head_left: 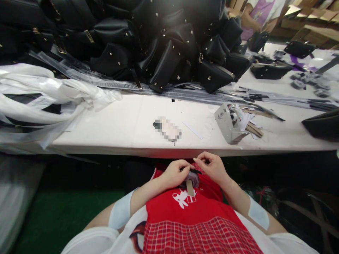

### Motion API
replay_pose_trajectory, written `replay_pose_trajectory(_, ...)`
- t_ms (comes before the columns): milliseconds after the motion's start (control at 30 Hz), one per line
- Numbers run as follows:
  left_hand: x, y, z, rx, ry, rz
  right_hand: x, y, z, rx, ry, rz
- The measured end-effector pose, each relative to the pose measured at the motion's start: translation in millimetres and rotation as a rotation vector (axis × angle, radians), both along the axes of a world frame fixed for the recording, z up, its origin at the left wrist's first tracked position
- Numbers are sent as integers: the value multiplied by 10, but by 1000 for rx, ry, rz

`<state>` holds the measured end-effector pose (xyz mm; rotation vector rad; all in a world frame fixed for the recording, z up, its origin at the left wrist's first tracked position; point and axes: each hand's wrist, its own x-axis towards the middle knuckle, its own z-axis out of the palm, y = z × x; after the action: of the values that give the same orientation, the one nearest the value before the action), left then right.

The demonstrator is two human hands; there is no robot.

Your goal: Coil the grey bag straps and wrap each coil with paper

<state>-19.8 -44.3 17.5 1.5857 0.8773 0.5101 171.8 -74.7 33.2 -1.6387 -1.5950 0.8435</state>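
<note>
Both my hands are down at my lap, below the front edge of the white table. My left hand is closed round a small dark strip, with a greyish bundle and a tan paper tag hanging just beneath it. My right hand pinches its fingertips together at the other end of the same dark strip. The two hands almost touch over my red apron.
A big heap of black handbags fills the table's far side, with clear plastic sleeves in front and white plastic wrap at left. A grey cardboard box with scraps stands right of centre. Another person works at the far right.
</note>
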Motion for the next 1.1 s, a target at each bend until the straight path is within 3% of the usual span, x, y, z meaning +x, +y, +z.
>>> replay_pose_trajectory(67,-11,15,-49,-33,47,19,51,-77,89,-12,12,126)
replay_pose_trajectory(200,-34,58,-172,-105,34,41,24,-251,240,-47,-51,612)
replay_pose_trajectory(267,-35,70,-198,-108,6,44,-51,-294,228,2,-72,691)
replay_pose_trajectory(333,-34,72,-190,-96,-34,46,-118,-288,166,86,-59,620)
replay_pose_trajectory(433,-41,58,-131,-81,-114,3,-147,-206,55,158,-46,298)
replay_pose_trajectory(533,-50,20,-67,29,-118,-46,-117,-100,-45,53,36,51)
replay_pose_trajectory(733,-47,-55,13,185,-70,-20,-69,23,-272,-214,167,27)
replay_pose_trajectory(833,-43,-64,37,232,-87,-33,-83,43,-375,-404,372,57)
replay_pose_trajectory(933,-35,-63,32,289,-19,48,-107,36,-400,-353,478,49)
replay_pose_trajectory(1100,-7,-57,-19,260,103,76,-58,18,-260,-249,370,135)
